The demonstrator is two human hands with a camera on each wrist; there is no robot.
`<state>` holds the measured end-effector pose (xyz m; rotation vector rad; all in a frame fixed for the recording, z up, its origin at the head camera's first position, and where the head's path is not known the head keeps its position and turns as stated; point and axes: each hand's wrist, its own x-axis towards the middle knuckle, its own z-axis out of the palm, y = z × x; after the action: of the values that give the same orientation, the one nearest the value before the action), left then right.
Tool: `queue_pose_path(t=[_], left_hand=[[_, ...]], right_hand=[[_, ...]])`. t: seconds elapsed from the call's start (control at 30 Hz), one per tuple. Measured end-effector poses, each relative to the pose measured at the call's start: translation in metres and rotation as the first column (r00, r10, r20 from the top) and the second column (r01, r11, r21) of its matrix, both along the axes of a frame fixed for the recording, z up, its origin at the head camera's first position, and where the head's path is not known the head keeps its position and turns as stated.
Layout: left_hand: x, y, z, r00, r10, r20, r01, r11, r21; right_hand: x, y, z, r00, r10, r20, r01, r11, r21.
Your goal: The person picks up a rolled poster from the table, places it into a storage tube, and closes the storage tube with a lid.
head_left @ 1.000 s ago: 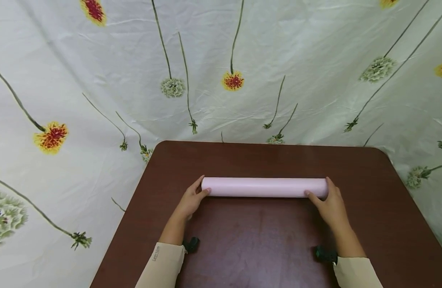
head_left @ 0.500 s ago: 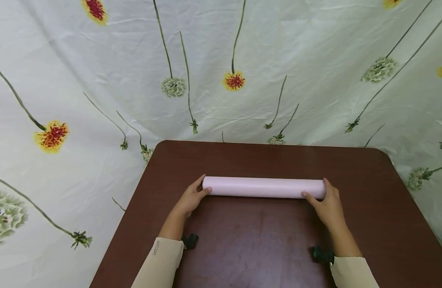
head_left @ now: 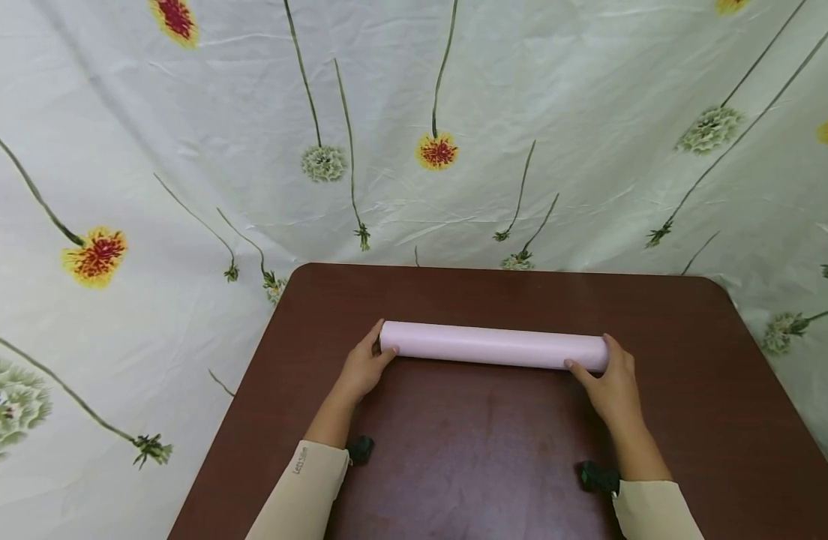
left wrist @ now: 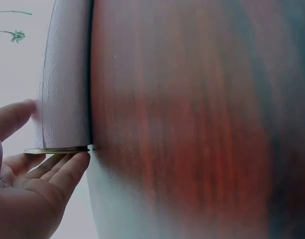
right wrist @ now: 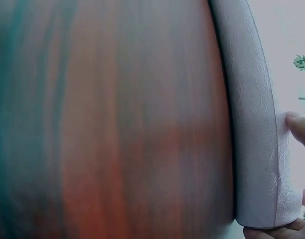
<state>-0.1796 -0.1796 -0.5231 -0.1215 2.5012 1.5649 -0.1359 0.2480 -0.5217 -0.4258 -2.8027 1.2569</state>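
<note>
A long pale pink roll (head_left: 491, 345) of sheet material lies across the brown table, its left end slightly farther from me than its right. My left hand (head_left: 361, 369) holds the left end, thumb on the near side and fingers around the end. At the other end, my right hand (head_left: 615, 386) grips in the same way. In the left wrist view the roll (left wrist: 65, 74) has a fine crinkled texture, and the left fingertips (left wrist: 77, 162) touch its end rim. The right wrist view shows the right thumb (right wrist: 298, 124) against the roll's side, with the fingers partly cut off below.
The brown table (head_left: 495, 450) has rounded far corners. Behind and left of it hangs a pale flower-printed cloth (head_left: 387, 97). Dark devices sit at both wrists, the left device (head_left: 361, 450) and the right device (head_left: 598, 476).
The roll's left end has moved away from me with my left hand, so the roll now slants. The right end and right hand have shifted slightly left.
</note>
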Motion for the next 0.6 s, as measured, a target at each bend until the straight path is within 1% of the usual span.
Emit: queue_pose_path(t=[0.1,0.27,0.37,0.5,0.6], left_hand=[[0.000,0.000,-0.002,1.000,0.003,-0.010,-0.003,1.000,-0.010],[-0.001,-0.001,-0.004,0.999,0.033,-0.009,-0.033,0.999,0.011],[-0.002,-0.002,-0.003,0.999,0.052,-0.002,-0.052,0.998,0.019],[0.000,-0.002,0.005,0.996,0.085,-0.035,-0.087,0.996,-0.037],[0.003,-0.002,0.014,0.990,0.101,-0.094,-0.112,0.987,-0.117]], right_hand=[[0.001,-0.001,0.000,1.000,-0.004,-0.001,0.004,1.000,-0.006],[0.001,-0.002,-0.001,1.000,0.003,-0.003,-0.003,1.000,-0.004],[0.002,-0.003,0.001,1.000,-0.001,-0.027,0.001,1.000,0.009],[0.000,-0.004,0.004,0.993,-0.008,-0.116,0.013,0.999,0.046],[-0.002,-0.004,0.008,0.976,0.008,-0.218,0.011,0.996,0.087]])
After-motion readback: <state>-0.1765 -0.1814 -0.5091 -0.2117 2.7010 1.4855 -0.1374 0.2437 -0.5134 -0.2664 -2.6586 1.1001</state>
